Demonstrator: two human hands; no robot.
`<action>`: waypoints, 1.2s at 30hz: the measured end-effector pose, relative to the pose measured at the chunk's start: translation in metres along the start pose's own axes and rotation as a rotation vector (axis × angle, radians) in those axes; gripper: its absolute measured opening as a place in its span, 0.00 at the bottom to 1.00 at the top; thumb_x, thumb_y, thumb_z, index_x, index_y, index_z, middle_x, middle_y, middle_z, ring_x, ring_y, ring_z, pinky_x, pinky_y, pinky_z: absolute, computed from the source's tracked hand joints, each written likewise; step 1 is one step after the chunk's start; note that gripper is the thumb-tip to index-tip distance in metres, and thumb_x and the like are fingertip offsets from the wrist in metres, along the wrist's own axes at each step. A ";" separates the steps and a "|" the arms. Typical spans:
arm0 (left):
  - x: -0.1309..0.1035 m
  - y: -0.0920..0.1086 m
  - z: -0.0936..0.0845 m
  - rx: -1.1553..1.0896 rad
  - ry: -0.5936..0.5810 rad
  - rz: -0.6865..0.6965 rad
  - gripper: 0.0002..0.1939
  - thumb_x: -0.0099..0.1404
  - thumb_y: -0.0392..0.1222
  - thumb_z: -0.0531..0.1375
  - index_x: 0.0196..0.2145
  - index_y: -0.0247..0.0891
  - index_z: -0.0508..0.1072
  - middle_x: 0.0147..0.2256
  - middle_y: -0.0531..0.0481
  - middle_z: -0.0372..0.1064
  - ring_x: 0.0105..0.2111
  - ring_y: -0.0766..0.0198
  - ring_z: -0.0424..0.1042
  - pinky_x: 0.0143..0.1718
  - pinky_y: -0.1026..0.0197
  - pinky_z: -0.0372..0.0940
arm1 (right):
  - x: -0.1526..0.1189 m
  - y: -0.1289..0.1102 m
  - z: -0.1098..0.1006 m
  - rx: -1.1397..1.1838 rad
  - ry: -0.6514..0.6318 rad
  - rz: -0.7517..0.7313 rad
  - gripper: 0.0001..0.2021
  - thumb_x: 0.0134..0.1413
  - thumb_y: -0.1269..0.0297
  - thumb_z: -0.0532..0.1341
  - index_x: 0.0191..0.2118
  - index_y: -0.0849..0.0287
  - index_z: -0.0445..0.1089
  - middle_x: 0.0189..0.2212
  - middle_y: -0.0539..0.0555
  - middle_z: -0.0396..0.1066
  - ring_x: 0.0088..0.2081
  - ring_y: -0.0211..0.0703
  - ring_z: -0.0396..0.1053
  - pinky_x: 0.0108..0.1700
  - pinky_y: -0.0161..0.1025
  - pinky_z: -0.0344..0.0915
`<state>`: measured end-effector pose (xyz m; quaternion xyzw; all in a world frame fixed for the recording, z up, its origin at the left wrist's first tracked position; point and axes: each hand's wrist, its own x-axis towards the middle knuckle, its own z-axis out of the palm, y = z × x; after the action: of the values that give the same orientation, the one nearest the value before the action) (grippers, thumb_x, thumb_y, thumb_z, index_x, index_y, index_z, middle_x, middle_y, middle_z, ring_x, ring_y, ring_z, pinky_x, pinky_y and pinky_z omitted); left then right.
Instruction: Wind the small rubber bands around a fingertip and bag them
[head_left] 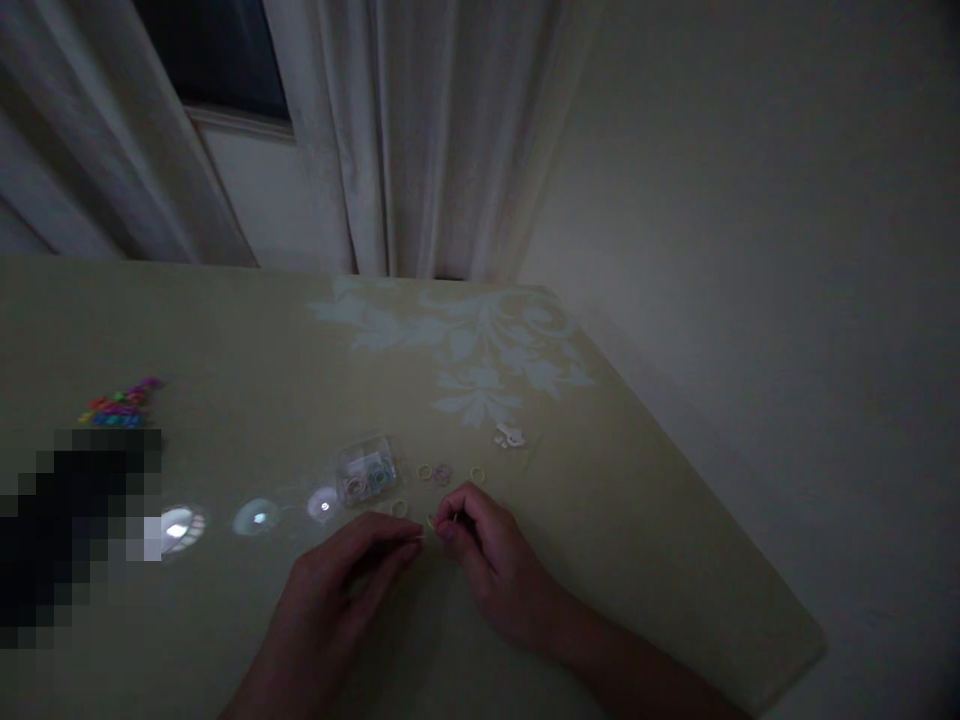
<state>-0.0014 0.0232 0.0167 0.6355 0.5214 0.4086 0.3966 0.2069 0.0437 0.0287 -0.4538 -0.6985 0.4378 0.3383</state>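
Over the tabletop, my left hand (337, 565) and my right hand (491, 555) face each other, fingertips nearly meeting. The right thumb and index finger pinch a small yellowish elastic band (431, 522). A thin pale strand shows at the left fingertips, which are pressed together; whether it belongs to the same band I cannot tell. Just beyond the hands lie loose bands: a pale one (399, 509), a yellow one (425, 472), a pinkish cluster (442, 475) and another yellow one (478, 475). A clear plastic box (367, 470) with coloured bands inside stands behind my left hand.
Small white pieces (511, 436) lie beyond my right hand. A multicoloured pile of small items (124, 405) is at the far left, beside a dark pixelated area. The table (637, 560) has a slanting right edge along the wall; curtains (450, 130) hang behind it.
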 end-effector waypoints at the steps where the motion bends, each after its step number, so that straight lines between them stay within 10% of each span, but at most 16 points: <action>1: -0.001 -0.001 0.000 0.004 0.012 0.005 0.09 0.70 0.48 0.62 0.39 0.45 0.83 0.37 0.49 0.84 0.36 0.57 0.84 0.38 0.61 0.78 | 0.000 -0.001 0.001 0.011 -0.003 0.002 0.08 0.74 0.61 0.56 0.40 0.56 0.66 0.32 0.49 0.67 0.35 0.40 0.64 0.37 0.36 0.60; 8: -0.002 0.001 -0.004 0.101 0.204 0.151 0.09 0.66 0.45 0.65 0.41 0.49 0.86 0.39 0.53 0.86 0.36 0.56 0.87 0.39 0.62 0.81 | 0.000 -0.003 0.007 0.063 0.007 -0.003 0.08 0.73 0.61 0.56 0.41 0.57 0.67 0.32 0.48 0.65 0.33 0.39 0.62 0.37 0.36 0.59; 17: -0.007 0.003 -0.004 0.050 0.168 0.150 0.09 0.67 0.42 0.65 0.41 0.50 0.86 0.40 0.54 0.86 0.36 0.57 0.86 0.40 0.61 0.81 | -0.004 0.003 0.019 0.142 0.061 -0.040 0.10 0.74 0.56 0.58 0.43 0.57 0.70 0.31 0.48 0.65 0.31 0.38 0.62 0.33 0.35 0.60; 25: 0.003 0.006 -0.012 0.086 0.438 0.163 0.10 0.66 0.54 0.67 0.37 0.48 0.84 0.37 0.52 0.84 0.36 0.59 0.83 0.40 0.61 0.79 | 0.008 0.017 0.032 -0.680 0.060 -0.315 0.11 0.69 0.64 0.66 0.54 0.53 0.72 0.56 0.56 0.74 0.54 0.54 0.70 0.56 0.52 0.67; 32: 0.005 -0.001 -0.015 0.052 0.344 0.104 0.08 0.66 0.50 0.66 0.38 0.50 0.85 0.37 0.54 0.86 0.35 0.58 0.86 0.38 0.63 0.80 | 0.001 0.027 0.038 -0.809 -0.004 -0.241 0.05 0.66 0.69 0.67 0.44 0.59 0.71 0.47 0.58 0.73 0.45 0.54 0.69 0.48 0.52 0.69; 36: 0.007 -0.003 -0.012 -0.016 0.191 0.207 0.07 0.65 0.41 0.66 0.37 0.52 0.85 0.36 0.57 0.86 0.34 0.63 0.85 0.37 0.69 0.78 | 0.000 0.013 0.023 -0.386 0.053 -0.146 0.03 0.71 0.72 0.60 0.44 0.57 0.68 0.47 0.56 0.69 0.49 0.50 0.67 0.52 0.47 0.66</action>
<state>-0.0132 0.0318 0.0190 0.6409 0.4851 0.5103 0.3058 0.1912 0.0394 0.0078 -0.4697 -0.7914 0.2579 0.2942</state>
